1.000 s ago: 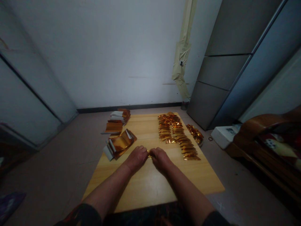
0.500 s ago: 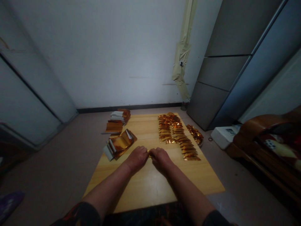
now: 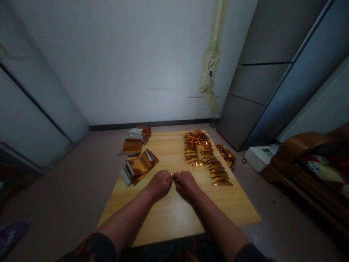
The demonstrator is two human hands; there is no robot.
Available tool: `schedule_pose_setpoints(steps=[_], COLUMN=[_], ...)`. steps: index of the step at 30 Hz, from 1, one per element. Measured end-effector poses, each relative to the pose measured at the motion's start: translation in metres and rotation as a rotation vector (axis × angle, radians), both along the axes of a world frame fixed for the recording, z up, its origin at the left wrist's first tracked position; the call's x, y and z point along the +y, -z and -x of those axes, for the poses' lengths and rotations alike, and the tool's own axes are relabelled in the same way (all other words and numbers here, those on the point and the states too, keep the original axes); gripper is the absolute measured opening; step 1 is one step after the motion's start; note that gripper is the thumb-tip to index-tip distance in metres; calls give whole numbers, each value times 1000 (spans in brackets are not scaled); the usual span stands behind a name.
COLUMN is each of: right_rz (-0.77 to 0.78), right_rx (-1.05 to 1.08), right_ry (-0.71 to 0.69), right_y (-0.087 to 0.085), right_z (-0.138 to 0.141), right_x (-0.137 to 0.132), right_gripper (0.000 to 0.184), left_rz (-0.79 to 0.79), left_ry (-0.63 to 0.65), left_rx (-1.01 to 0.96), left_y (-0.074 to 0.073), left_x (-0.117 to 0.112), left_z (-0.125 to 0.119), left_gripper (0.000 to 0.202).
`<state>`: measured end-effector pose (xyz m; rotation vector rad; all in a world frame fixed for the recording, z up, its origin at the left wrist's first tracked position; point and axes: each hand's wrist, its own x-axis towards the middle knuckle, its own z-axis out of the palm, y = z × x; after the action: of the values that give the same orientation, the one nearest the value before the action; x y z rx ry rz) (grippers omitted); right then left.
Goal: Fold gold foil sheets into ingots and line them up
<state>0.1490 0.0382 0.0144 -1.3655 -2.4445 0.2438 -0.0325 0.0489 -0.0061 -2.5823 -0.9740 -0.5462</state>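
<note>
My left hand (image 3: 160, 183) and my right hand (image 3: 186, 184) rest side by side on a low wooden board (image 3: 174, 214), fingers curled down. Between them they pinch a small piece of gold foil paper (image 3: 173, 178), of which only a sliver shows. To the left of my left hand lies a fanned stack of gold foil sheets (image 3: 139, 166). To the right of my right hand run rows of folded gold foil pieces (image 3: 207, 156).
Two more foil stacks (image 3: 135, 142) lie at the board's far left, partly on the floor. A heap of folded pieces (image 3: 227, 155) sits off the right edge. A grey cabinet (image 3: 261, 91) and a wooden chair (image 3: 308, 160) stand at right; a white wall is ahead.
Both hands have stayed on the same spot, shifting only slightly toward me while working the foil piece.
</note>
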Motion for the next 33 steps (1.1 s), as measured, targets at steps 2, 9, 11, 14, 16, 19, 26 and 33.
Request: schedule_pose_setpoints(steps=[2,9,11,14,16,19,26,33], right_rz=[-8,-54,-87,-121,-139,-176,-141,-107], right_rx=[3,15,22,-4,-39,-72,-55,-58], right_ry=[7,18,17,-15,-33,-26,44,75], right_y=[2,6,8,14,19,25,24,16], right_z=[2,8,8,9,9,11,9,6], right_x=[-1,-3,-2,0,1,3,7,7], right_gripper=[18,12,11,10,12,14,11,12], left_rz=[-2,8,17,33,64,114,251,350], left_ry=[2,10,8,-4,-12,-50,-166,-230], left_rx=[-11,-42,-43,-69,-90,-125,-359,-527], left_y=[1,3,4,5,5,4,3,5], left_x=[0,1,2,3,3,2,-5,-11], left_z=[0,1,1,0,0,0,-6,-19], left_gripper=[24,25,24,24,23,23,19,21])
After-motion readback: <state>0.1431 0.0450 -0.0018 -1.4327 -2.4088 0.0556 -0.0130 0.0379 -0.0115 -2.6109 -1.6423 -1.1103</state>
